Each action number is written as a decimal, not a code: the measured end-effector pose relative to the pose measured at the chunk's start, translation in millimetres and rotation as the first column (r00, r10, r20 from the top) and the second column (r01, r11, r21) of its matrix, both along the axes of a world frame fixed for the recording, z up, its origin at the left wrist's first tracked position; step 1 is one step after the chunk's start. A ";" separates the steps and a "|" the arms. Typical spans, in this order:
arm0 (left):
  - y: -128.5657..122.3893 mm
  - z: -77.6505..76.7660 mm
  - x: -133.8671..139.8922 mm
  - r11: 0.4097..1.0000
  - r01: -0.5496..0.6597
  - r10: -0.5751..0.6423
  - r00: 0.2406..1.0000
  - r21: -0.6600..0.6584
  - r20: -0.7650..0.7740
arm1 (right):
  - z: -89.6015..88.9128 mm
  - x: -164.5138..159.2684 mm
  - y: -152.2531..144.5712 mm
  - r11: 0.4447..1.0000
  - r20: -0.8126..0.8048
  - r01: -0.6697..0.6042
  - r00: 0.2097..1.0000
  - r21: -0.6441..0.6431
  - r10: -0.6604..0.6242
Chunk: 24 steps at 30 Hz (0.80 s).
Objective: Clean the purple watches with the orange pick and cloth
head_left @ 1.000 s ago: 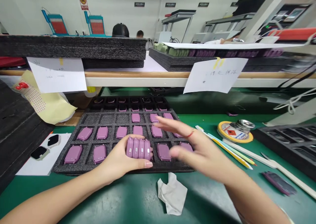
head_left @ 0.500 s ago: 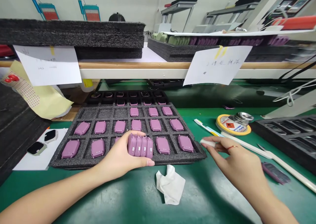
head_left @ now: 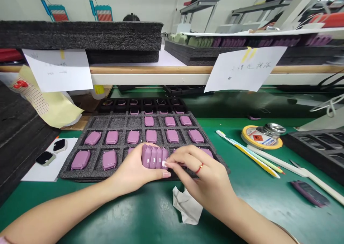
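A row of several purple watch cases [head_left: 153,156] stands side by side in my left hand [head_left: 133,167], gripped between thumb and fingers with the small side openings facing me. My right hand [head_left: 208,177] pinches a small white wad [head_left: 163,163] against the side of the rightmost case. Most of the wad is hidden by the fingertips. Behind both hands lies a black foam tray [head_left: 116,123] with more purple cases in its compartments. A crumpled white wipe [head_left: 186,208] rests on the green table below my right hand, which covers part of it.
Toothbrushes [head_left: 248,154], a roll of yellow tape [head_left: 251,143] with a metal-topped bottle, and a dark purple watch piece [head_left: 309,194] lie to the right. Two watches [head_left: 45,158] sit on white paper at left. A shelf [head_left: 150,79] crosses above the tray.
My right hand has moved left from beside the tray, bringing the white wad against the rightmost case. My left hand still holds the row of cases. The view has shifted slightly.
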<state>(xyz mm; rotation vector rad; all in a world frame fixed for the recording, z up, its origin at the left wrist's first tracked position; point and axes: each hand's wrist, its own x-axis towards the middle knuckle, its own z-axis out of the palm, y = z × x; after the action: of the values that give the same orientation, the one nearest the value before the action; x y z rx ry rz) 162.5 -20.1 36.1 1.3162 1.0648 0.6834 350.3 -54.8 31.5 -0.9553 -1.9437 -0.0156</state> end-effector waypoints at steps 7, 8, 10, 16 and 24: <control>-2.2 0.1 2.1 0.999 -0.013 0.013 1.000 0.037 0.001 | -0.6 -5.4 -7.5 0.999 0.063 0.026 0.998 0.034 -0.028; -2.4 -0.1 2.0 0.999 -0.013 0.013 1.000 0.038 -0.008 | -0.1 -5.8 -7.4 0.999 0.078 0.040 0.996 0.032 -0.043; -2.6 -0.2 1.7 0.999 -0.020 0.022 0.999 0.035 -0.036 | 1.9 -6.2 -4.6 0.995 0.093 0.095 0.991 0.044 -0.099; -2.4 -0.6 2.4 0.999 -0.016 0.017 0.999 0.052 -0.029 | 5.5 -7.3 -5.4 0.994 0.138 0.104 0.985 0.036 -0.108; -2.6 0.2 2.2 0.998 -0.006 0.009 0.999 0.068 -0.048 | 3.4 -6.6 -7.1 0.991 0.130 0.125 0.983 0.042 -0.129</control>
<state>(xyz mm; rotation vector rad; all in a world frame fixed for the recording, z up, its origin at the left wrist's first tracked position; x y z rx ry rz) 164.6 -22.7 36.4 1.3939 1.0942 0.7012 343.7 -61.9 34.9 -1.0780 -1.9936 -0.1894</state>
